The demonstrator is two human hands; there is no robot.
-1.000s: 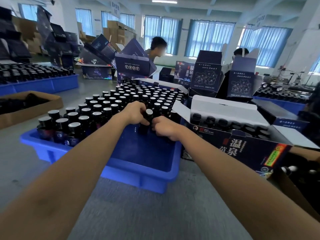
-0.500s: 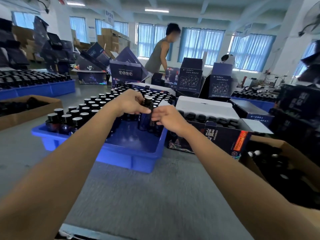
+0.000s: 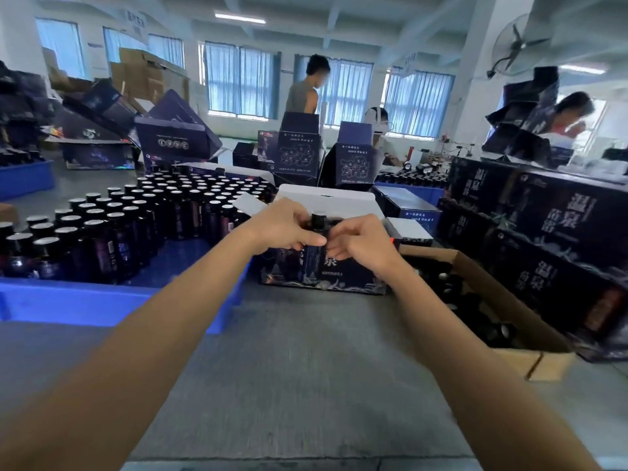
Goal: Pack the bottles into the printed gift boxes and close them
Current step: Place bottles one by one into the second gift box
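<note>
Holding one dark bottle (image 3: 314, 248) in the middle of the frame, right by the open gift box (image 3: 353, 275), the left hand (image 3: 285, 229) and right hand (image 3: 362, 244) wrap their fingers (image 3: 306, 240) round it. It is probably smooth, breakable glass, so hold its body firmly.

Both arms are reaching forward, wrists close together; the left hand (image 3: 282, 229) and right hand (image 3: 363, 243) are curling fingers round one upright dark bottle (image 3: 311, 262).

wall fan (image 3: 518, 45) upper right; blue curtains (image 3: 238, 83) behind a standing person (image 3: 302, 96).
</note>
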